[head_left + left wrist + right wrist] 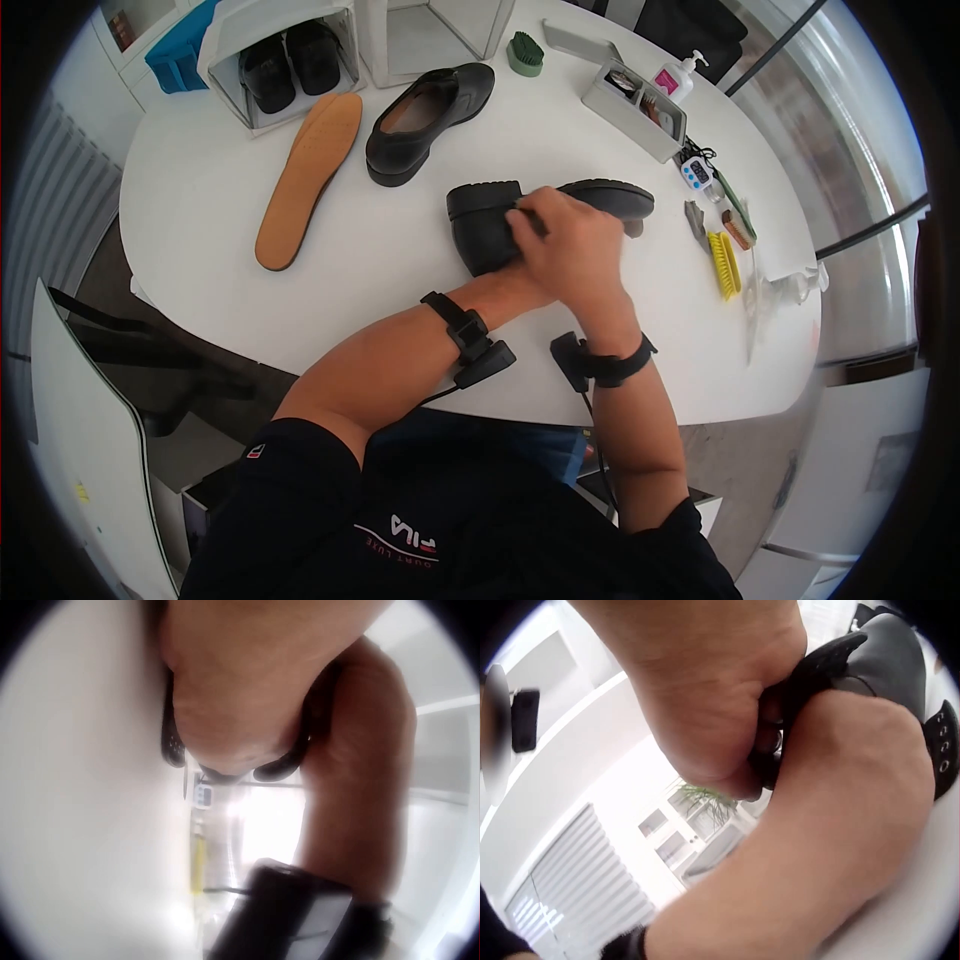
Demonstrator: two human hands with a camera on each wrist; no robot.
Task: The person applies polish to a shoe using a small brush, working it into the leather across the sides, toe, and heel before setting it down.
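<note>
A black lace-up shoe (485,235) lies on its side on the white table (400,260), its heel to the left and toe to the right in the head view. My left hand (240,712) reaches into its opening, the fingers hidden inside. Eyelet flaps (943,746) stand on both sides of that wrist. Crossing over the left wrist, my right hand (572,245) has its fingers curled at the shoe's upper and holds a flap edge. Farther back, another black shoe (430,120) stands upright beside a tan insole (310,180).
At the back, an open white box (230,95) holds a pair of black shoes. A green brush (525,55), a grey compartment box (635,110) and a pump bottle (678,78) stand behind. On the right lie a timer (696,173), a wooden brush (738,230) and a yellow brush (724,265).
</note>
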